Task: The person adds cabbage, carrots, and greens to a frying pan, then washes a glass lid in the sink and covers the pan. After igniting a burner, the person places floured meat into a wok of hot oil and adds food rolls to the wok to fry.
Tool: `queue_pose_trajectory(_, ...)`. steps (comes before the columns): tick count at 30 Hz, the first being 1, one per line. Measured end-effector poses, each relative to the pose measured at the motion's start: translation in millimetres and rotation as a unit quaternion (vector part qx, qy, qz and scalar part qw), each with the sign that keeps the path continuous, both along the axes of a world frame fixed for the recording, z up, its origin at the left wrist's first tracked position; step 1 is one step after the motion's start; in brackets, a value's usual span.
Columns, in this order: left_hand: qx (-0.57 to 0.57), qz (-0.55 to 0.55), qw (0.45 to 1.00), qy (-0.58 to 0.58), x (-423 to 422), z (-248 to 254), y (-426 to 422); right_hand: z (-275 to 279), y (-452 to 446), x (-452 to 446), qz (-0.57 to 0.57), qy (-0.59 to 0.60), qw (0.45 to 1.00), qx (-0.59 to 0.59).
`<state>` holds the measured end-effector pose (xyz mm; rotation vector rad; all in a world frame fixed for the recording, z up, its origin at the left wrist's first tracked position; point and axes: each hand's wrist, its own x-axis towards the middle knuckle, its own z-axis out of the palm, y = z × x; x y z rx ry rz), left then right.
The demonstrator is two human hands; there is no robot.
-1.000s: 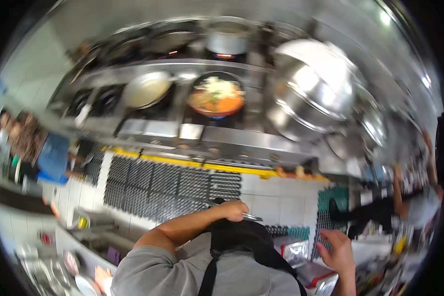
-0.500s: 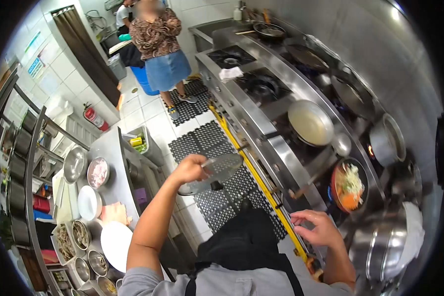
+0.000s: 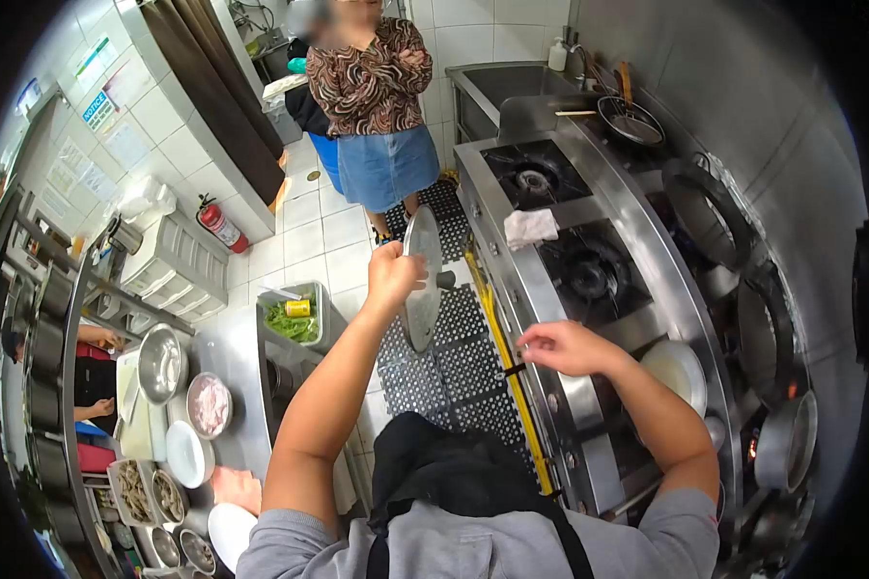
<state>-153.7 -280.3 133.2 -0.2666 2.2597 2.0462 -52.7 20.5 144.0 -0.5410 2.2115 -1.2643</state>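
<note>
Mid-frame, I see left hand [image 3: 396,277] closed on left rim of round, black-knobbed glass lid [image 3: 422,294]; right hand [image 3: 565,347] half-curled, empty.

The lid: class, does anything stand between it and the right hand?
Nothing visible does. The left hand holds the lid; open air separates it from the right hand, with the yellow pipe and black mat showing below.
</note>
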Motion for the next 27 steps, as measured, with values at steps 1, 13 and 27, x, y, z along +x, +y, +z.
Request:
queue_pose_trajectory(1, 0.010, 0.012, 1.000, 0.003, -20.1, -3.1, 1.0, -16.0, -9.7, -27.3, 0.002, 0.006, 1.000, 0.009)
queue_pose_trajectory(13, -0.017, -0.064, 0.997, 0.036, -283.3, -12.9, -2.6, -183.4, -81.7, -139.6, -0.265, -0.147, 0.951, -0.061)
queue_pose_trajectory(27, 0.050, -0.083, 0.982, 0.160, -543.0, 54.0, 98.1, -194.7, -75.1, -270.5, -0.411, -0.209, 0.863, -0.207)
